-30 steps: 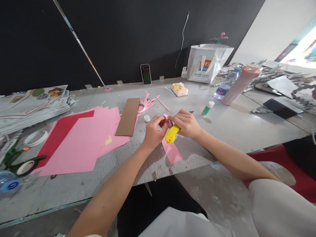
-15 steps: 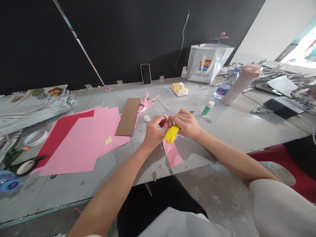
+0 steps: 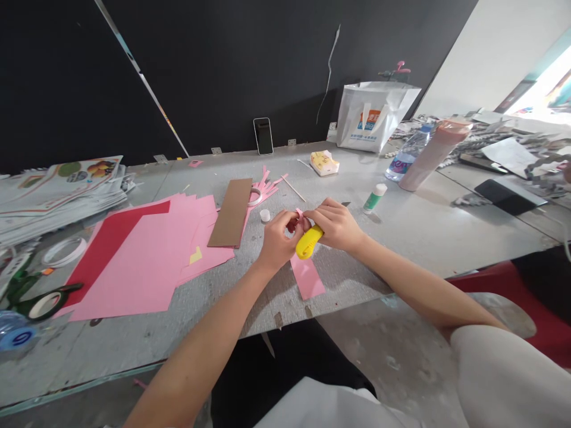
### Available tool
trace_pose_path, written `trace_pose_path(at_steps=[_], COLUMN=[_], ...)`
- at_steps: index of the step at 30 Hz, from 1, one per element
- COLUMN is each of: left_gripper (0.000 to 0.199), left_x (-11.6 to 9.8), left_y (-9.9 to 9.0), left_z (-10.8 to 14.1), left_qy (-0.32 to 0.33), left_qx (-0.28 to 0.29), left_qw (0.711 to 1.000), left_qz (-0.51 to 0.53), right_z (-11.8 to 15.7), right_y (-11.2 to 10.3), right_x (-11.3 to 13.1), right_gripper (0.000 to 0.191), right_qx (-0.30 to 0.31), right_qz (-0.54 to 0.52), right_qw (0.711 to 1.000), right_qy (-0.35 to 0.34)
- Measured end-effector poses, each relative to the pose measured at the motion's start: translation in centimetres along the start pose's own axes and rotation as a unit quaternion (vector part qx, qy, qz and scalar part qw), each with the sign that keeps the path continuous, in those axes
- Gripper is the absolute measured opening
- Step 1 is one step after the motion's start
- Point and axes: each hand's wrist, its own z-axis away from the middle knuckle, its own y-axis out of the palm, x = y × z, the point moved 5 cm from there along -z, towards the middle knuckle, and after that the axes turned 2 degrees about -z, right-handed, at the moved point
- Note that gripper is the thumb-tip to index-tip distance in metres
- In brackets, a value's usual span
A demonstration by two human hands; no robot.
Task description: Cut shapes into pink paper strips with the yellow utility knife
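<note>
Close together over the table, my left hand [image 3: 281, 238] and my right hand [image 3: 338, 224] pinch the curled end of a pink paper strip [image 3: 307, 280]. Its wide flat end extends below them towards the table's front edge. Tucked in my right hand is a pair of yellow-handled scissors [image 3: 308, 242]; the handles stick out towards the left hand, and a dark tip shows behind the knuckles. My fingers hide most of the curled part. A white cap [image 3: 264, 216] lies left of my left hand, and a green glue stick [image 3: 375, 198] stands beyond my right hand.
Pink paper sheets [image 3: 138, 261] and brown cardboard [image 3: 231, 213] lie left, with cut pink strips [image 3: 267, 185] behind. Newspapers [image 3: 57, 190] are at far left. A tissue pack [image 3: 325, 163], phone [image 3: 263, 136], white bag [image 3: 375, 116] and bottles [image 3: 435, 156] stand towards the back.
The pink strip's lower end and the yellow scissors handles have shifted slightly left. A little more of the strip's curled end shows above the fingers. Both hands keep their grip.
</note>
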Motion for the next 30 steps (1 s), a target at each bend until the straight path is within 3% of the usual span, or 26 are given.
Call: trace_pose_path(at_steps=[11, 17, 30], left_gripper=[0.005, 0.012, 0.005], left_x=[0.11, 0.21, 0.64], left_y=[0.04, 0.12, 0.24], left_z=[-0.05, -0.05, 0.02], left_qy=[-0.026, -0.048, -0.058], left_qx=[-0.002, -0.002, -0.012], left_qw=[0.999, 0.998, 0.995], left_qz=[0.024, 0.042, 0.075], right_z=[0.21, 0.30, 0.44], right_y=[0.24, 0.12, 0.10], right_x=[-0.23, -0.26, -0.22], right_gripper=[0.015, 0.012, 0.009], right_qx=[0.010, 0.003, -0.002], right_qz=[-0.001, -0.016, 0.007], right_qw=[1.000, 1.000, 1.000], right_qy=[0.007, 0.008, 0.019])
